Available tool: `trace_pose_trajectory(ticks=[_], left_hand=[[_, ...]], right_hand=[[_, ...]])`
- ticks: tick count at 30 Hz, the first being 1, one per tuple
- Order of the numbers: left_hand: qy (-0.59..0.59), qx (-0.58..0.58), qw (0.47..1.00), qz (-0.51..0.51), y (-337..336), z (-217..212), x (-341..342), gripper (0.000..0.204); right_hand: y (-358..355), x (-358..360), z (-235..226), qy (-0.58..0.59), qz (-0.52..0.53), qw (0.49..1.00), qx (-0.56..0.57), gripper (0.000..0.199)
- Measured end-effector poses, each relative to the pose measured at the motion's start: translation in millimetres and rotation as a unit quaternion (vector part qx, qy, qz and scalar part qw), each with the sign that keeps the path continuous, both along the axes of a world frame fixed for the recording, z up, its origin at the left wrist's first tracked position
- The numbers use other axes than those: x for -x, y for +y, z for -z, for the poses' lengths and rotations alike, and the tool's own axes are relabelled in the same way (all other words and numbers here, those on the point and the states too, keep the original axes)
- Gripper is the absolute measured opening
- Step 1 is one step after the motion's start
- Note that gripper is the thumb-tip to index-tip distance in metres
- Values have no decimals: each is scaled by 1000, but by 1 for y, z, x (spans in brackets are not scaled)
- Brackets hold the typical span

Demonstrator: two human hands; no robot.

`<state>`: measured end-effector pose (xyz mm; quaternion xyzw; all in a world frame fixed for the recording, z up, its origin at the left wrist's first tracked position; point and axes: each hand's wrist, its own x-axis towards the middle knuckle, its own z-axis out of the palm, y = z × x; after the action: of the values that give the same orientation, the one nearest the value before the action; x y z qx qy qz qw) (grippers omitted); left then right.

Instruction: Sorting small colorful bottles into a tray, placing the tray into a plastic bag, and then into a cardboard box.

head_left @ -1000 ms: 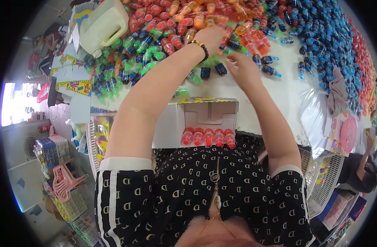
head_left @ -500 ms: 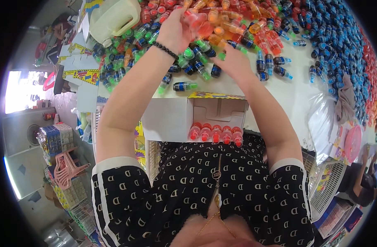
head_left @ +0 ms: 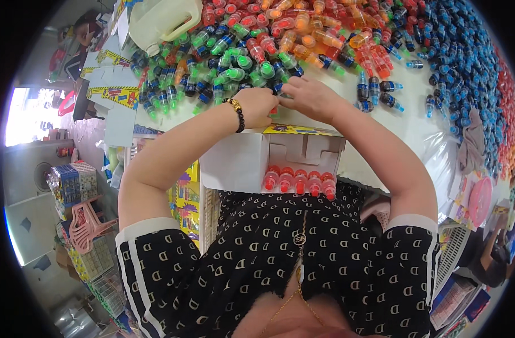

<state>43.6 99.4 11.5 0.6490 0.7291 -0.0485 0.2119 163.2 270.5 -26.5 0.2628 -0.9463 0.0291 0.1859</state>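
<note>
My left hand (head_left: 257,106) and my right hand (head_left: 312,99) meet just beyond the box, fingertips almost touching. Both are closed with curled fingers; a bit of green and red shows beneath them, but what they hold is mostly hidden. In front of me, the open white carton (head_left: 230,162) has its open side toward me. A row of small clear bottles with red caps (head_left: 300,182) lines its lower edge. Just beyond my hands lie small bottles with green caps (head_left: 235,73), mixed with red ones (head_left: 261,47) and orange ones (head_left: 308,41).
A big heap of blue bottles (head_left: 437,62) covers the right of the white table (head_left: 381,143). A translucent jug (head_left: 166,25) lies at the far left. Flattened printed cardboard (head_left: 112,96) is on the left, and a grey cloth (head_left: 471,143) and pink round item (head_left: 481,201) on the right.
Both hands have drawn back from the bottle pile toward the box and come together. The left was among the red bottles, the right near the green and orange ones.
</note>
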Motion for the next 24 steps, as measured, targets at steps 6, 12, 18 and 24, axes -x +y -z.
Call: trace_pose_trajectory(ticks=[6,12,18,24], left_hand=[[-96,-30,993,-57,-14,-17,9,32],[-437,-93,826,-344,-40,-66,-6,37],[-468,-260,841,-78,-72,-38,-81,33],[-259,-192,942,94,-78,-22,-89,45]], right_hand=[[4,-5,-4,11,5,999,29,30],[8,-72,-53,83,172,925,328,46],[-27,-145,-61,-113,77,926,353,38],[-50,-149,-19,-137,39,939,313,35]])
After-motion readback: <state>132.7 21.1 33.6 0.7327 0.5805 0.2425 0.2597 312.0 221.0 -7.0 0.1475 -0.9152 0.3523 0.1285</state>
